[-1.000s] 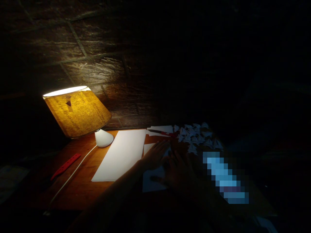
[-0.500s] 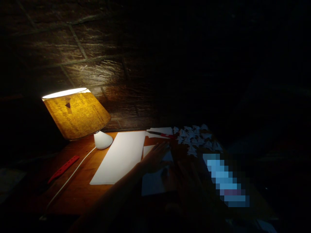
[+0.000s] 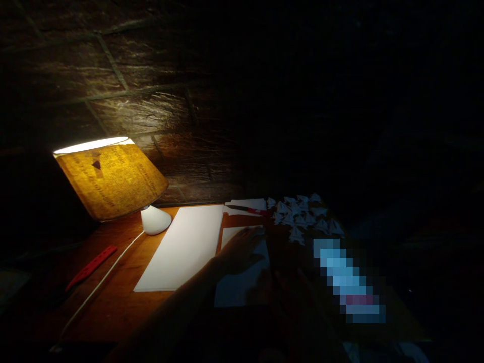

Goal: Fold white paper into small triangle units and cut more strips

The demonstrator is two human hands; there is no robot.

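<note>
My left hand lies flat with fingers extended, palm down on the small paper sheet, holding nothing. The sheet sits directly under it, just right of the large white sheet. My right hand is in shadow at the sheet's right edge; I cannot tell its grip.

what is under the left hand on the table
The left hand lies flat on a small white sheet of paper, which rests on the wooden table. The part of the sheet beneath the hand is covered, and its right side is lost in shadow.
</note>
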